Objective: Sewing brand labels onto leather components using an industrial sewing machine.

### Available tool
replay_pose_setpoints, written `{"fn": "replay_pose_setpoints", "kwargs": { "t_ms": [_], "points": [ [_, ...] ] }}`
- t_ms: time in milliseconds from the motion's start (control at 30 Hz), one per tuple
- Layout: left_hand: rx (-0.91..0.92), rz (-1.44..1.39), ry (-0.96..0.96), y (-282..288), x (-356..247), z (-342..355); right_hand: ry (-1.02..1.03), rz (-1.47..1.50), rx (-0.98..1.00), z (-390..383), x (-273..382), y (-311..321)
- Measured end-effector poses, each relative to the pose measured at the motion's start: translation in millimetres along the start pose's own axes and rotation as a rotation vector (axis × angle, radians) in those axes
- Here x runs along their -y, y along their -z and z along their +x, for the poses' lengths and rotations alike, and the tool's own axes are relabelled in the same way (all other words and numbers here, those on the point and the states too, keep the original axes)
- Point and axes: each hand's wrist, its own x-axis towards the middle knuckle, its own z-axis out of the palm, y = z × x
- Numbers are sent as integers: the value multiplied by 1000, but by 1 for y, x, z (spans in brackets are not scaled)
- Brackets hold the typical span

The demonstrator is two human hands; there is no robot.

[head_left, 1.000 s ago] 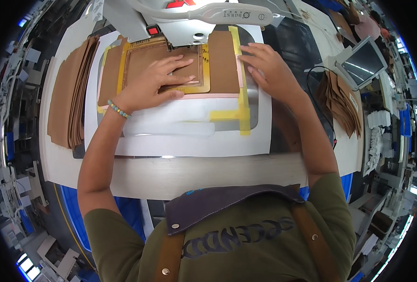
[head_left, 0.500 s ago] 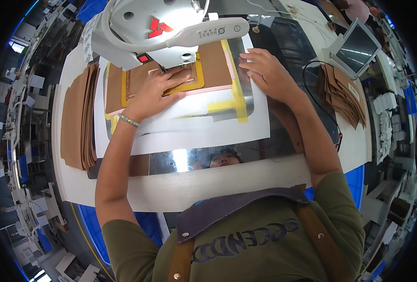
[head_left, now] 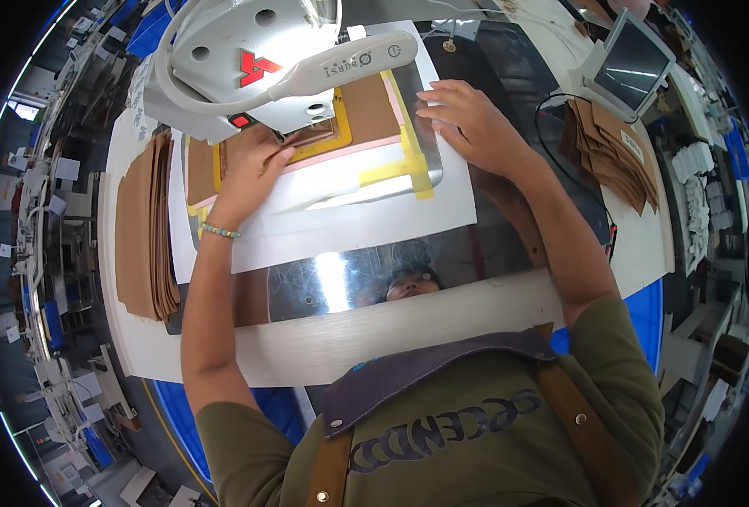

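My left hand point(head_left: 252, 173) lies at the yellow frame point(head_left: 338, 145) below the sewing machine head point(head_left: 256, 72). Its thumb stands apart, while the machine head covers part of the fingers; I see nothing held in it. Inside and around the frame is brown sheet material point(head_left: 373, 108), edged with pink and yellow tape on a clear template point(head_left: 429, 160). A white sheet point(head_left: 374, 221) shows around the template. Over at the right edge, my right hand point(head_left: 471, 127) is open, fingers stretched toward the template's border and the white sheet. The needle area is mostly hidden.
Brown pieces are stacked at the left point(head_left: 142, 228), with another brown stack point(head_left: 611, 152) on the right. Beyond that stands a small screen point(head_left: 634, 68). A black cable point(head_left: 552, 139) curves beside my right arm. Shiny metal plate point(head_left: 349, 275) fronts the pale table edge point(head_left: 391, 325).
My left hand has slid left across the brown material, further beneath the machine head, uncovering part of the yellow frame. My right hand stays by the template's right edge. The view has shifted slightly.
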Motion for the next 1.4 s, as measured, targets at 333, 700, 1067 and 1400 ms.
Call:
{"fn": "replay_pose_setpoints", "kwargs": {
  "t_ms": [333,700,1067,1400],
  "points": [
    [-271,325,248,48,99,-49,-15,-8,24,3,9,6],
    [-227,506,247,51,118,-77,58,18,25,-5,38,45],
    [-256,723,32,23,48,-32,333,14,118,7,111,-6],
    [-393,324,38,-29,10,2,167,23,112,-2,108,-7]
  ]
}}
